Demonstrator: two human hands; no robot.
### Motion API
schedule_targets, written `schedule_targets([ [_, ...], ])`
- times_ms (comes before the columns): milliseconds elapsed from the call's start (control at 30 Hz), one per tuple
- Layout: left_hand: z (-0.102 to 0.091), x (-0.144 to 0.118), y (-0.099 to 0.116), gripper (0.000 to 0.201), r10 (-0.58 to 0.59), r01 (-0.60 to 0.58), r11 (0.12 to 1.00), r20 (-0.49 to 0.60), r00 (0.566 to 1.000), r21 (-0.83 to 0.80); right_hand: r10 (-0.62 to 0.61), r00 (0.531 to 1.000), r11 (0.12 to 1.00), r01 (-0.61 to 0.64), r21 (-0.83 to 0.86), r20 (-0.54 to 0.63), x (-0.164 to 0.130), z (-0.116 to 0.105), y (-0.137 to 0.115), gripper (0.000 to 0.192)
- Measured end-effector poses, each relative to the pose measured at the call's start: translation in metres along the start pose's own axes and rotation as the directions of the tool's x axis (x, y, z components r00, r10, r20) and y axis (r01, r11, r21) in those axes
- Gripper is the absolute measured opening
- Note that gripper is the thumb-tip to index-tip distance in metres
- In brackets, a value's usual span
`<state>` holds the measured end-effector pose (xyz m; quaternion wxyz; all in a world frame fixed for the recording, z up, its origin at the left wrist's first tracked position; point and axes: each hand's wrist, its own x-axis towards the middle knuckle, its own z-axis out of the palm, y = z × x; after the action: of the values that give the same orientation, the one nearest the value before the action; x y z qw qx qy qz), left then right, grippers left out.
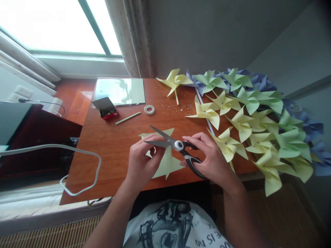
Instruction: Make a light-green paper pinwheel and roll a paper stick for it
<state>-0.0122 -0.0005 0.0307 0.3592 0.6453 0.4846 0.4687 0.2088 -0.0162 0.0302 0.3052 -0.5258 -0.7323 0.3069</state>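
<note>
My right hand [210, 160] is closed around the black and grey handles of a pair of scissors [179, 145]. The scissors' blades are spread apart and point left. Close to the lower blade, my left hand [144, 158] has its thumb and fingers pinched together; what lies between them is hidden. Under both hands a pale yellow-green cut sheet of paper [169, 165] with pointed corners lies on the wooden table [111, 155]. My fingers and the scissors cover part of this sheet.
Many yellow paper pinwheels [230, 144], with green pinwheels [293, 143] and blue ones behind, crowd the right side. A small open box [108, 112], a rolled paper stick [128, 118], a tape roll [149, 110] and a plastic-covered paper pack [119, 91] lie further back. Small scraps [181, 109] are scattered nearby.
</note>
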Motion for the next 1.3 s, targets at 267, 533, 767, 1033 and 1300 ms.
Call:
schedule_targets([
  [267,-0.0003,0.0006,0.0006,0.012,0.006,-0.006,1.000,0.024,1.000,0.008,0.003,1.000,1.000,-0.003,0.002,0.010,0.0005,-0.0003,-0.0001,0.064],
  [533,-0.0010,-0.0001,0.0002,0.014,0.021,-0.022,0.999,0.027,0.999,0.028,0.002,1.000,1.000,-0.001,-0.007,0.016,-0.0011,-0.0008,-0.0005,0.063],
  [767,0.0002,0.0005,-0.0007,0.015,0.035,-0.035,0.998,0.016,0.999,0.045,0.007,1.000,1.000,-0.007,-0.008,0.011,-0.0007,-0.0003,0.0003,0.061],
  [1033,0.0028,0.0004,-0.0018,0.014,0.034,-0.034,0.998,-0.001,0.999,0.047,-0.022,1.000,0.999,0.022,-0.026,-0.010,0.0012,-0.0004,0.0022,0.056],
  [1300,0.0029,-0.0027,-0.0073,0.009,-0.038,0.039,0.997,-0.013,0.999,0.069,0.038,0.996,0.996,-0.031,0.079,-0.081,0.0025,0.0055,0.0017,0.051],
])
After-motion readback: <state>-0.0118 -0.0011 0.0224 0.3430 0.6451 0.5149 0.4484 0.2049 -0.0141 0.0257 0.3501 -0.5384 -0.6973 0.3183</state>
